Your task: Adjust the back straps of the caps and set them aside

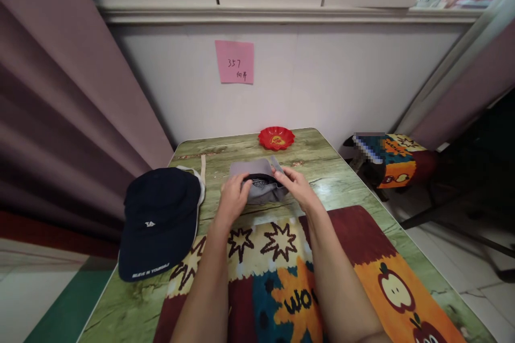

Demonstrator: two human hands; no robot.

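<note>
A grey cap is between my two hands over the middle of the table, its dark inner band and opening facing up toward me. My left hand grips the left side of its rim, thumb toward the inside. On the other side, my right hand pinches the rim near a grey strap that sticks up. To the left lies a navy cap with small white lettering on its brim. Something white with a pale strap shows from under the navy cap.
A red scalloped dish stands at the back of the green marbled table. A colourful patterned mat lies under my forearms. A pink note is stuck to the wall behind. At right is a stool with a patterned cover.
</note>
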